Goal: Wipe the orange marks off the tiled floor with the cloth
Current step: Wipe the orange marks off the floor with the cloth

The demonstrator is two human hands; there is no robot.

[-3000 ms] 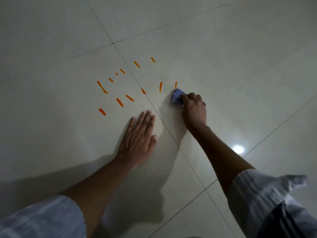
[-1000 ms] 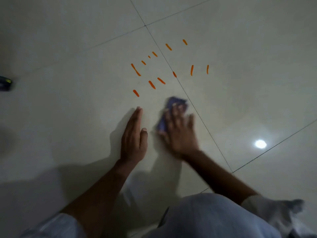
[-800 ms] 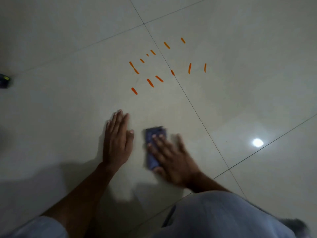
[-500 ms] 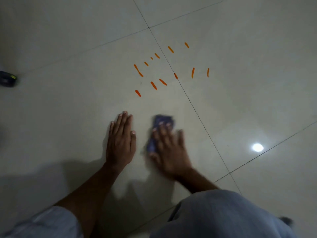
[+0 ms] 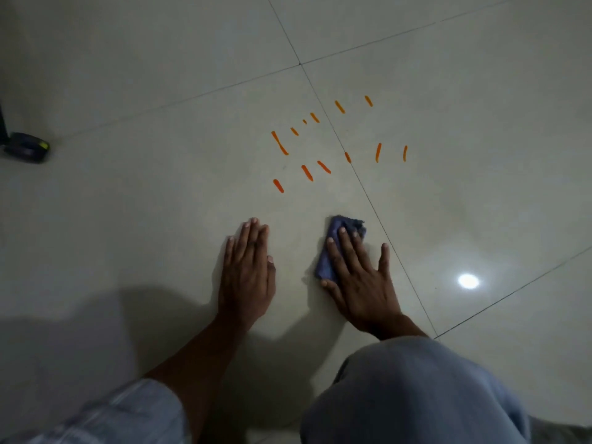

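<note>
Several short orange marks [image 5: 307, 172] are scattered across the pale tiled floor [image 5: 160, 219], straddling a grout line. A folded purple cloth [image 5: 333, 241] lies on the floor below the marks, apart from them. My right hand [image 5: 358, 277] lies flat on the cloth with fingers spread, pressing it down. My left hand [image 5: 248, 267] rests palm down on the tile to the left of the cloth, fingers together, holding nothing.
A small dark object with a yellow spot [image 5: 27, 147] sits at the far left edge. My bent knee in grey trousers [image 5: 416, 395] fills the lower right. A bright light reflection [image 5: 468, 281] shows on the tile to the right.
Three seconds ago my right hand held the cloth by the rightmost mark. It has since drawn back toward me with the cloth and now lies flat below the marks; the left hand also pulled back.
</note>
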